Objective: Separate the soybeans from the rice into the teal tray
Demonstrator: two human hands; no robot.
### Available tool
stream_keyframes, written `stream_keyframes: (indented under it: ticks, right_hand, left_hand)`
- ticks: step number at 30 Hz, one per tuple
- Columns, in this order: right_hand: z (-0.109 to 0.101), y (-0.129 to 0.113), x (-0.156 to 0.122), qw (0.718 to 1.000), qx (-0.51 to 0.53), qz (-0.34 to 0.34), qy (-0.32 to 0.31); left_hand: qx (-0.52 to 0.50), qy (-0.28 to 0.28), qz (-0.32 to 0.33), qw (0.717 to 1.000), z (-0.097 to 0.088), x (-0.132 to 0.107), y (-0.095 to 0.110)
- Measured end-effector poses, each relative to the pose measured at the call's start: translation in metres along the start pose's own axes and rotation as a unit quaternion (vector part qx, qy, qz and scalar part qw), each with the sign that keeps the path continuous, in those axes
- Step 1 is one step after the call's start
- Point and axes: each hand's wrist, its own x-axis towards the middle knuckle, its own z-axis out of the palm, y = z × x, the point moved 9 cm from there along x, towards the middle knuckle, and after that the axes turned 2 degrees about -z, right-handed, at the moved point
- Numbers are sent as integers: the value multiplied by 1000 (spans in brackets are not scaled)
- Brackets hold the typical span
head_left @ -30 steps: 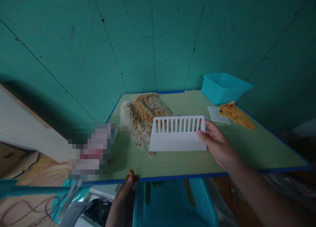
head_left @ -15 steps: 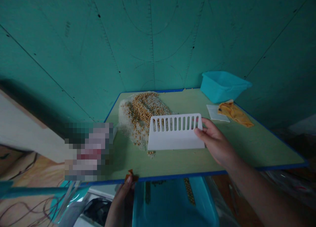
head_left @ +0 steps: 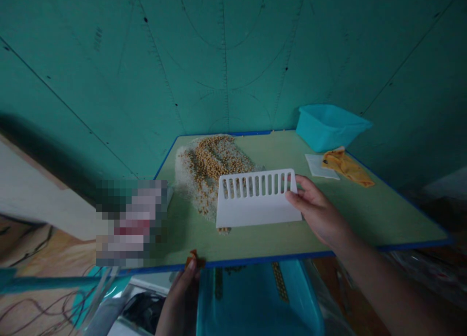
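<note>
My right hand (head_left: 315, 207) is closed on the right end of a white plastic scraper (head_left: 257, 212) with a row of slots along its upper part. Tilted upright, the scraper stands over the front right side of a pile of yellow beans (head_left: 209, 158) mixed with fine whitish grains (head_left: 182, 163). Part of the pile shows through the slots, and a few beans lie by the lower left corner. At the table's front edge, my left hand (head_left: 184, 280) pinches a small orange-brown piece (head_left: 194, 260), too small to name for certain.
On the table (head_left: 357, 219), a turquoise basin (head_left: 330, 129) stands at the back right. An orange cloth (head_left: 348, 168) partly covers a white sheet (head_left: 317, 166) before it. Below the front edge is a larger blue tub (head_left: 255, 302). A blurred-out object (head_left: 134, 224) sits at the left edge.
The scraper has shifted slightly left and tipped a little, its left end lower. My right hand has moved with it; my left hand stays in place.
</note>
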Motion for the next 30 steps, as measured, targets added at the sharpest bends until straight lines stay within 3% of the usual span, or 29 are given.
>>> stream_keyframes:
  ticks: [10, 23, 30]
  right_hand:
    - [0, 3, -7, 999, 21, 23, -10]
    - [1, 5, -11, 998, 41, 43, -25]
    - [3, 5, -13, 997, 56, 45, -33]
  left_hand:
    - [5, -55, 43, 998, 20, -35, 19]
    - [3, -93, 9, 996, 32, -42, 15]
    - [12, -87, -2, 996, 29, -40, 12]
